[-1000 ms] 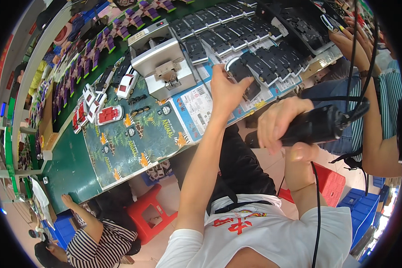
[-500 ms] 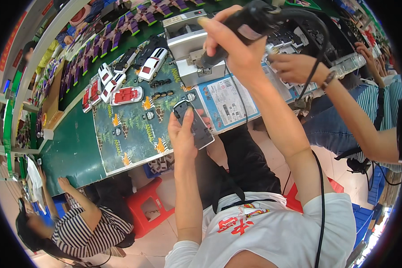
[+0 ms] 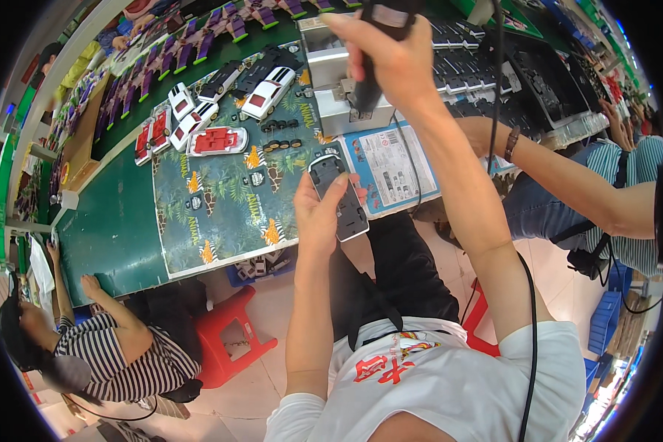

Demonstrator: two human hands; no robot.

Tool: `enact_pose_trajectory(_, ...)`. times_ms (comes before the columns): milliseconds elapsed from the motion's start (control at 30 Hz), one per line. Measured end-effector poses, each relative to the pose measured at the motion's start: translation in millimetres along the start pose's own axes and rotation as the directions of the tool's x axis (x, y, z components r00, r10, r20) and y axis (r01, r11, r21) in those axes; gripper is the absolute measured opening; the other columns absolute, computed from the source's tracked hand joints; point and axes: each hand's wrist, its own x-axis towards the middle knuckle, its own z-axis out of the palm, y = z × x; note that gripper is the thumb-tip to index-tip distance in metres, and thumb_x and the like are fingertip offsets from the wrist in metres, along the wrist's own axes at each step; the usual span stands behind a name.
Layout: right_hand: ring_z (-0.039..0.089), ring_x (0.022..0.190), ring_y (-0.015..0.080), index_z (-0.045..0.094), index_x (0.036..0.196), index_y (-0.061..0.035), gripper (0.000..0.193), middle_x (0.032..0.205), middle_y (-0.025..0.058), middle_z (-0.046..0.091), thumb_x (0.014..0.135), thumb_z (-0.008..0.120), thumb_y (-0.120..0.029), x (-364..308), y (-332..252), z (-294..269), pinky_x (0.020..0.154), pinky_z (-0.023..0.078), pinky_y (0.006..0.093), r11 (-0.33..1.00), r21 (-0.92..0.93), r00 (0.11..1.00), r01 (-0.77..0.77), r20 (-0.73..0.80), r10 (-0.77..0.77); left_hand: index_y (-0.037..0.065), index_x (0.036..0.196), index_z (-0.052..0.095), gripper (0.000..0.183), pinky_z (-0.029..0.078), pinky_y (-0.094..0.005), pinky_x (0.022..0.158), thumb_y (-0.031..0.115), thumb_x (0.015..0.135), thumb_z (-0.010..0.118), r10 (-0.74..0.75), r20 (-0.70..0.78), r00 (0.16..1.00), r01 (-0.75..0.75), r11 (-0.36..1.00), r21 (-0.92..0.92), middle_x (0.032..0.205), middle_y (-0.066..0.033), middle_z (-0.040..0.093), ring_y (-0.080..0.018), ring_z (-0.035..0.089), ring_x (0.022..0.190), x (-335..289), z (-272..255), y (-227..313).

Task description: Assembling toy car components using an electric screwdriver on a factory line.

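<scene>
Fingers of my left hand (image 3: 318,217) were curled around a dark grey, flat plastic toy-car underside (image 3: 338,196), holding it up just off the near edge of the green tabletop (image 3: 110,228), over my lap. I had my right hand (image 3: 390,59) raised farther out, closed tight round a black corded power screwdriver (image 3: 372,51), its tip pointing down toward a grey metal block fixture (image 3: 339,81); the black cord (image 3: 529,324) ran back along my forearm. On the tabletop lay a printed jungle-pattern work mat (image 3: 221,199), and beside it, to the right, a blue-bordered instruction sheet (image 3: 390,166). At the mat's far end I saw a red toy-car body shell (image 3: 215,140), a white toy car with a red stripe (image 3: 267,93) and a row of small black wheels (image 3: 280,144). Another person's forearm with a dark wristband (image 3: 511,144) reached in from the right, and a person in a striped shirt (image 3: 132,361) sat at lower left near a red plastic stool (image 3: 232,335).
</scene>
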Motion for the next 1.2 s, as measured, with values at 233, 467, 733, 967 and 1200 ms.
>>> enact_pose_trajectory(233, 0.055, 0.044, 0.0114, 0.063, 0.079, -0.0008, 0.018, 0.055, 0.0043, 0.057, 0.086, 0.072, -0.014, -53, -29, -7, 0.046, 0.044, 0.0243, 0.869, 0.494, 1.0, -0.025, 0.015, 0.02, 0.002, 0.115, 0.053, 0.023, 0.061, -0.0331, 0.067, 0.01, 0.096, 0.063, -0.048, -0.016, 0.999, 0.048, 0.999, 0.019, 0.098, -0.0144, 0.071, -0.0191, 0.071, 0.076, -2, 2, 4)
enact_pose_trajectory(467, 0.054, 0.045, 0.0089, 0.063, 0.075, -0.0023, 0.018, 0.056, 0.0026, 0.057, 0.083, 0.076, -0.012, -67, -22, 12, 0.045, 0.043, 0.0228, 0.834, 0.552, 1.0, -0.026, 0.004, 0.028, 0.001, 0.118, 0.055, 0.024, 0.061, -0.0327, 0.066, 0.007, 0.096, 0.062, -0.063, -0.004, 0.998, 0.063, 0.998, 0.025, 0.096, -0.0142, 0.072, -0.0186, 0.071, 0.074, -5, 4, 6)
enact_pose_trajectory(733, 0.052, 0.05, 0.0082, 0.055, 0.074, -0.0039, 0.024, 0.061, 0.0039, 0.057, 0.078, 0.077, -0.012, -69, -9, 11, 0.049, 0.041, 0.0225, 0.946, 0.322, 0.95, 0.023, 0.287, -0.121, 0.0, 0.111, 0.062, 0.024, 0.058, -0.0296, 0.066, 0.004, 0.089, 0.07, -0.058, 0.021, 0.998, 0.057, 0.998, 0.034, 0.091, -0.012, 0.072, -0.0171, 0.071, 0.074, -6, 1, 7)
enact_pose_trajectory(967, 0.053, 0.053, 0.007, 0.057, 0.073, -0.0029, 0.027, 0.062, 0.004, 0.059, 0.075, 0.081, -0.014, -64, -11, 13, 0.048, 0.039, 0.0216, 0.943, 0.332, 0.929, 0.013, 0.344, -0.134, -0.006, 0.113, 0.059, 0.029, 0.061, -0.0327, 0.066, 0.006, 0.089, 0.069, -0.057, 0.042, 0.997, 0.057, 0.998, 0.005, 0.089, -0.0167, 0.071, -0.0232, 0.073, 0.075, -5, -7, 5)
enact_pose_trajectory(1200, 0.054, 0.057, 0.0063, 0.059, 0.076, -0.004, 0.026, 0.065, 0.0025, 0.06, 0.075, 0.083, -0.016, -69, -10, 13, 0.052, 0.041, 0.0214, 0.955, 0.291, 0.935, 0.055, 0.322, -0.152, -0.006, 0.113, 0.059, 0.03, 0.06, -0.0332, 0.065, 0.007, 0.089, 0.07, -0.021, 0.054, 0.998, 0.021, 1.0, -0.001, 0.088, -0.0171, 0.071, -0.0241, 0.073, 0.074, -6, -3, 6)
